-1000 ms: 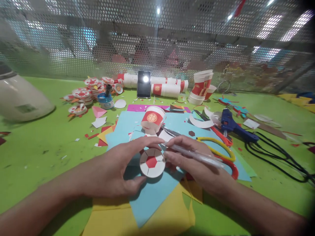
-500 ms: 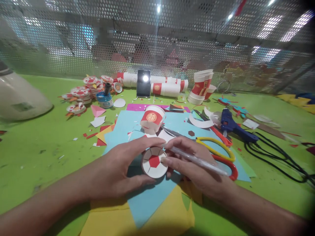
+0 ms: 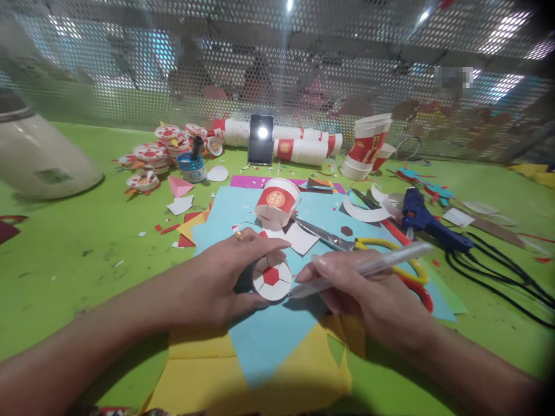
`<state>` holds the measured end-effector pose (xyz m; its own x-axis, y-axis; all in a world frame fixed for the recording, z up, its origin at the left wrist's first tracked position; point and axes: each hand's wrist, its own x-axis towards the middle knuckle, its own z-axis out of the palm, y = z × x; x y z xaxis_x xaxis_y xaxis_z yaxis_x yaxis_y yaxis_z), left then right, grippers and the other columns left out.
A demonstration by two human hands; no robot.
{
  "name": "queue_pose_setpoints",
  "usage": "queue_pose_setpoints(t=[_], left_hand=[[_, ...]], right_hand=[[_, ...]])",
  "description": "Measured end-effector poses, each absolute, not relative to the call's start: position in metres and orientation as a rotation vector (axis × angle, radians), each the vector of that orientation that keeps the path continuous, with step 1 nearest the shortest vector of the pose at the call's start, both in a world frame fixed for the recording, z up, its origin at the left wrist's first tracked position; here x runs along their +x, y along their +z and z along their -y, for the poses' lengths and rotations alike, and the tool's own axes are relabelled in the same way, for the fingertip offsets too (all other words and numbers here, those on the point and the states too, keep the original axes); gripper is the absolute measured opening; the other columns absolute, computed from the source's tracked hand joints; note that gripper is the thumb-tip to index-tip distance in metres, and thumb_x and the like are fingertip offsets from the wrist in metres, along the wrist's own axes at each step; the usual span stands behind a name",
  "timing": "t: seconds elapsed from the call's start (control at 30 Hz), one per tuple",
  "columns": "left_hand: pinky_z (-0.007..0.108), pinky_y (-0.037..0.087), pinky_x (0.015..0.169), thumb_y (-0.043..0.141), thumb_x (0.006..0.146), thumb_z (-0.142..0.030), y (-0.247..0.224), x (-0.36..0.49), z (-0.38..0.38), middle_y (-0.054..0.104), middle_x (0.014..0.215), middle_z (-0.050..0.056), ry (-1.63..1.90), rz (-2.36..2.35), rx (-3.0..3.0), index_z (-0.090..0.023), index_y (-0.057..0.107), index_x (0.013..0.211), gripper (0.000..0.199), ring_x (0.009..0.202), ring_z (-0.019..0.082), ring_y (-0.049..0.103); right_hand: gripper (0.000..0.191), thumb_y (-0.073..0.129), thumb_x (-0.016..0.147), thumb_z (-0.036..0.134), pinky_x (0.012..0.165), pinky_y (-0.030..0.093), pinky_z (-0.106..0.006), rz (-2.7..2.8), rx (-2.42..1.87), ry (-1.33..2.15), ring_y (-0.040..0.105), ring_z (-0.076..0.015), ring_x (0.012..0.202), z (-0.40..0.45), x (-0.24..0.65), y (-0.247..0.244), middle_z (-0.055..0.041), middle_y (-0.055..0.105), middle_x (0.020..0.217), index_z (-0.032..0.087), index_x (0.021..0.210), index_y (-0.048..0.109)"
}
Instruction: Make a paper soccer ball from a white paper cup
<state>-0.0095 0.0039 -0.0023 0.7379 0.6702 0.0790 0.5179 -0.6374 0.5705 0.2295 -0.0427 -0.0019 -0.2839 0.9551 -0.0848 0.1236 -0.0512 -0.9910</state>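
Note:
My left hand (image 3: 221, 274) grips a small round white disc (image 3: 272, 278) by its edge, fingers above and thumb below. The disc's face shows a red hexagon in the middle with dark lines running out to the rim. In my right hand (image 3: 347, 283) is a clear pen (image 3: 392, 258), its tip pointing left at the disc's lower right edge. Whether the tip touches the disc is too small to tell. A cut red and white paper cup (image 3: 277, 199) and scissors (image 3: 332, 237) lie just beyond on light blue paper (image 3: 225, 214).
A blue glue gun (image 3: 429, 222) with black cable lies right. Behind are a phone (image 3: 261, 140), rows of stacked cups (image 3: 303, 151), an ink bottle (image 3: 192, 167) and several decorated discs (image 3: 150, 155). A cream rounded object (image 3: 47, 159) stands far left; yellow paper (image 3: 255, 384) lies in front.
My right hand has moved off the disc to the right, and its pen has swung so that its tip points at the disc's lower edge. The whole view has shifted slightly.

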Motion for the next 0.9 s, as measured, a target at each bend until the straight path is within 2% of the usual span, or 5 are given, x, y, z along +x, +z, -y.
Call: queue_pose_setpoints(t=[0.1,0.2,0.37,0.9], left_hand=[[0.042,0.05,0.094,0.067,0.084,-0.029,0.0002,-0.0073,-0.0047,0.062,0.129,0.009,0.32,-0.942,2.418,-0.025,0.051,0.138,0.057,0.117,0.03,0.058],[0.042,0.05,0.094,0.068,0.084,-0.032,0.0022,-0.0068,-0.0041,0.063,0.126,0.008,0.272,-0.967,2.417,-0.026,0.054,0.133,0.051,0.115,0.029,0.058],[0.036,0.05,0.092,0.067,0.085,-0.03,0.0034,-0.0081,-0.0024,0.063,0.124,0.006,0.258,-0.978,2.438,-0.027,0.053,0.132,0.049,0.113,0.027,0.059],[0.034,0.049,0.09,0.065,0.088,-0.029,0.004,-0.0077,-0.0025,0.063,0.127,0.005,0.235,-0.952,2.439,-0.027,0.05,0.136,0.05,0.113,0.026,0.059]], right_hand=[[0.024,0.064,0.091,0.038,0.043,0.03,-0.022,1.458,-1.201,1.451,0.041,-0.0079,0.045,0.0417,0.2253,-0.0018,0.0047,0.052,0.05,0.019,0.078,0.07],[0.021,0.066,0.089,0.035,0.043,0.031,-0.022,1.413,-1.254,1.436,0.044,-0.0086,0.046,0.0422,0.2238,-0.0016,0.0039,0.056,0.052,0.02,0.074,0.064],[0.016,0.068,0.083,0.03,0.048,0.036,-0.023,1.459,-1.353,1.352,0.049,-0.0103,0.051,0.0444,0.2208,0.001,0.0018,0.061,0.058,0.021,0.071,0.064],[0.019,0.066,0.084,0.032,0.05,0.033,-0.026,1.529,-1.395,1.273,0.044,-0.0103,0.054,0.0441,0.2215,-0.0015,0.0025,0.058,0.06,0.021,0.069,0.063]])
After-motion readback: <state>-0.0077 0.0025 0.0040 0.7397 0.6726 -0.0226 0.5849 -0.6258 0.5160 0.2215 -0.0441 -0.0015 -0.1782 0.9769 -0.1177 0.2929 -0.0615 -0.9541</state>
